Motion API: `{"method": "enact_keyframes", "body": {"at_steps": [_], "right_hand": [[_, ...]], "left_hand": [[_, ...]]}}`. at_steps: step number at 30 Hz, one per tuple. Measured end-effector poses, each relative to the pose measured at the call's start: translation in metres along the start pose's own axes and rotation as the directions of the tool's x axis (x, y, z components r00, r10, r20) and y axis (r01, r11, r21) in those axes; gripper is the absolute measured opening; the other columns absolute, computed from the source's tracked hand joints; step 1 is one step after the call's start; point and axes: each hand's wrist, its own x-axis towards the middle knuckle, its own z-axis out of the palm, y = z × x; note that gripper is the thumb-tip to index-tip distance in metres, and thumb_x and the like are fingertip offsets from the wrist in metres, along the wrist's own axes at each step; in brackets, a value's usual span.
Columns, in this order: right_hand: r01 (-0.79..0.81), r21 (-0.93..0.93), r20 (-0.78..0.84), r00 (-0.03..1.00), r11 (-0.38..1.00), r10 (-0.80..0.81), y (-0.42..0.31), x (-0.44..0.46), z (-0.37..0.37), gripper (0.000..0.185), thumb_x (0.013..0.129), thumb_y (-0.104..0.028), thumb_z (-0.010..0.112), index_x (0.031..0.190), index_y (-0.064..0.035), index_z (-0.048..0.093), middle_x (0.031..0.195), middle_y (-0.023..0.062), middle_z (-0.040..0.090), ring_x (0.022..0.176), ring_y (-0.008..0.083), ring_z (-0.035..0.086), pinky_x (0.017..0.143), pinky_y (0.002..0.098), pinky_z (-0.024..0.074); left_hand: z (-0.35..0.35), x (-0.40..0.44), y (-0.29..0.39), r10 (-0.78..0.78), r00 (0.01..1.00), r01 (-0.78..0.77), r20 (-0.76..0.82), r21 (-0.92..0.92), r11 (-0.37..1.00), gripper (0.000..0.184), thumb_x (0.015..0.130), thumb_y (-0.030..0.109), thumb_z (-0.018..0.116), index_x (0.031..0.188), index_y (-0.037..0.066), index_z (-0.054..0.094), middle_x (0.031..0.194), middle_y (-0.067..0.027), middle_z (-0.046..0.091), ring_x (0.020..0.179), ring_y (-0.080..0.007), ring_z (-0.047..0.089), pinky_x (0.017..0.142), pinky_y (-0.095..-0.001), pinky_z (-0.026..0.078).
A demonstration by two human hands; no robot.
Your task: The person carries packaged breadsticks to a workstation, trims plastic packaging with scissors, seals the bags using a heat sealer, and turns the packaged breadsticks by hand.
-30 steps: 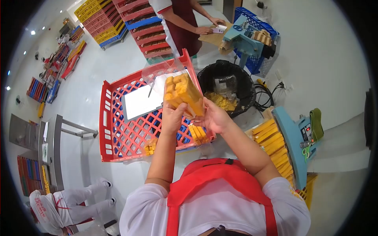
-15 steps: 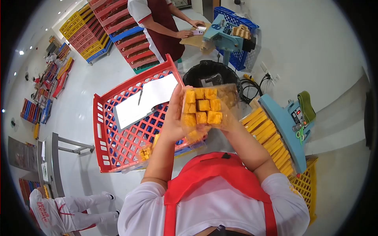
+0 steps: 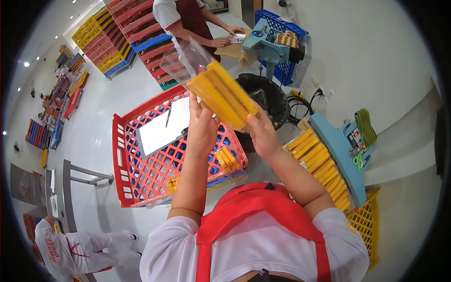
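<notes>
Both of my hands hold a clear plastic bag of yellow, bread-like sticks [image 3: 223, 96] up in front of me, tilted, its loose end pointing to the upper left. My left hand [image 3: 203, 123] is closed on the bag's lower left side. At its lower right end my right hand [image 3: 264, 134] grips it, thumb on the near face. Below lies a red crate [image 3: 117, 162] carrying a sheet of white paper [image 3: 157, 134] with a pen [image 3: 168, 118] on it. Another bag of yellow sticks [image 3: 228, 160] sits at the crate's near right corner.
To the right, a blue sealing machine [image 3: 336, 150] stands beside packed yellow sticks [image 3: 319, 164] over a yellow crate [image 3: 369, 230]. A black-lined bin [image 3: 275, 105] is ahead. One co-worker [image 3: 190, 21] stands beyond the crate; another person [image 3: 89, 249] is at lower left.
The bag has turned from showing its block-like stick ends to showing the sticks' long sides. It has risen to the upper left. My right hand has come into view at its end.
</notes>
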Motion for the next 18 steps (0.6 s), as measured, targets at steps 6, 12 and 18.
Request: {"method": "enact_keyframes", "body": {"at_steps": [6,12,18], "right_hand": [[-0.247,0.516,-0.011,0.955,0.820,0.295,0.010,-0.004,-0.015,0.047,0.091,-0.037,0.030,0.125,-0.0058,0.034,0.118,0.0095,0.046,0.102,0.0175,0.049,0.086,0.0314,0.0394],[-0.635,0.492,0.306,0.766,0.595,0.564,0.012,-0.001,-0.028,0.054,0.089,-0.048,0.022,0.122,-0.0088,0.039,0.109,0.0100,0.053,0.096,0.0204,0.055,0.075,0.0364,0.0475],[-0.568,0.467,0.214,0.816,0.678,0.536,0.009,0.013,-0.030,0.051,0.090,-0.044,0.024,0.123,-0.0078,0.039,0.114,0.0085,0.051,0.099,0.0207,0.053,0.082,0.0374,0.0452]], "left_hand": [[-0.003,0.008,-0.005,0.024,0.999,-0.022,-0.035,0.057,0.998,0.059,0.075,0.007,0.054,0.125,0.006,0.022,0.118,-0.0089,0.041,0.108,-0.0205,0.044,0.091,-0.0345,0.037],[-0.014,0.008,-0.010,0.046,0.998,-0.051,0.038,0.122,0.991,0.069,0.070,0.004,0.055,0.128,0.007,0.018,0.119,-0.0110,0.039,0.109,-0.0227,0.043,0.092,-0.0329,0.036],[-0.005,-0.011,-0.006,0.012,0.984,-0.109,0.177,0.548,0.829,0.094,0.067,0.008,0.066,0.134,0.013,0.000,0.123,-0.0126,0.036,0.110,-0.0247,0.043,0.093,-0.0395,0.035]]}}
